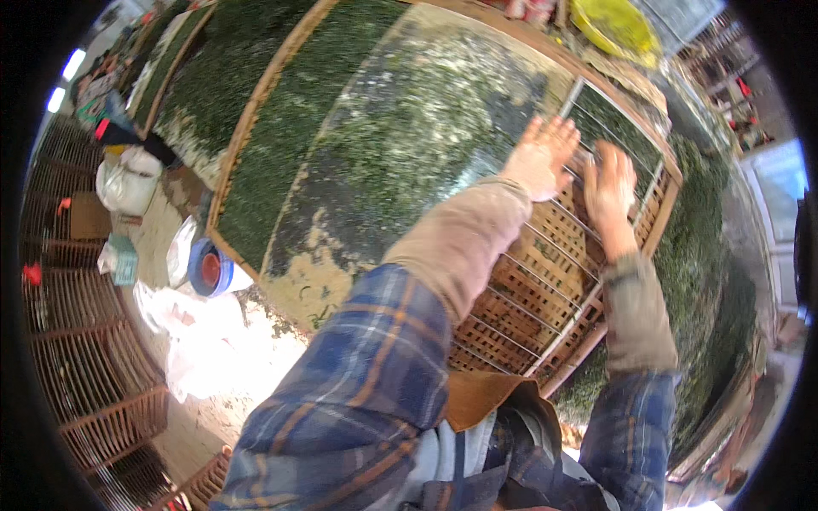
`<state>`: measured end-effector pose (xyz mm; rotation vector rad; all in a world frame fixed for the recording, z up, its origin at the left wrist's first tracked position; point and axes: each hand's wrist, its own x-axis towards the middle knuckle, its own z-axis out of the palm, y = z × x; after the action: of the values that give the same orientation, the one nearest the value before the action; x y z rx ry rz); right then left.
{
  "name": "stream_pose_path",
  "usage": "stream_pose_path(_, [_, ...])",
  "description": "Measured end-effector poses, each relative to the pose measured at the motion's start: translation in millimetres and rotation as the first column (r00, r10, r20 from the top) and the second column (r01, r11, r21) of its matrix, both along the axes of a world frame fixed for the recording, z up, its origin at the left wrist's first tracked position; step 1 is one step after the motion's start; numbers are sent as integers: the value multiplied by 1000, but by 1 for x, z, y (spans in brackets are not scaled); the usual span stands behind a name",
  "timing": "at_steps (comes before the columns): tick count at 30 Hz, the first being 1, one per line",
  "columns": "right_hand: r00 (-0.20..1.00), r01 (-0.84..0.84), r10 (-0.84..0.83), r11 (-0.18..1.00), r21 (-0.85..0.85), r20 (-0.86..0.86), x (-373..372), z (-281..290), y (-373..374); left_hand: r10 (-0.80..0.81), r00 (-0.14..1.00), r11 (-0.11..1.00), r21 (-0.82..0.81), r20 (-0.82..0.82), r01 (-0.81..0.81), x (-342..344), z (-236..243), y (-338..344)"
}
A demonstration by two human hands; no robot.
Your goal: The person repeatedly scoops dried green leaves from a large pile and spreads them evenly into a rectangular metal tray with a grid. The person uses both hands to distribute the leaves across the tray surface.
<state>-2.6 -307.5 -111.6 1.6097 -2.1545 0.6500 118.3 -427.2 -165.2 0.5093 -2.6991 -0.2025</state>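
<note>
A slatted tray (520, 294) of woven wooden strips lies in front of me, with a metal wire rack (545, 321) over it. Dark green chopped leaves (615, 128) cover the far end of the tray under the wires. My left hand (544, 160) reaches over the rack's left side, fingers stretched out and flat. Beside it, my right hand (611, 189) rests over the wires with fingers bent but apart; its fingertips are slightly blurred. Neither hand visibly grips anything, though what lies under the palms is hidden.
Left of the tray, a wide wood-edged table (294, 217) bears a spread of green leaves (400, 128). More leaves (703, 230) lie heaped on the right. A yellow basin (615, 27) stands at the back, a blue-rimmed bucket (223, 277) at the left, near stacked slatted racks (85, 332).
</note>
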Motion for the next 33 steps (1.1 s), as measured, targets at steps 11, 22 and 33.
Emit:
stream_pose_path(11, [999,21,-33,950,313,34,101,-69,115,-138,990,948,288,-16,136,54,46,-10])
stream_pose_path(22, [999,42,-42,944,329,-7,99,-76,113,656,730,680,269,192,-682,394,-59,13])
stream_pose_path(33, [999,40,-29,942,333,-39,99,-74,112,438,840,815,537,-322,-219,194,-7,-115])
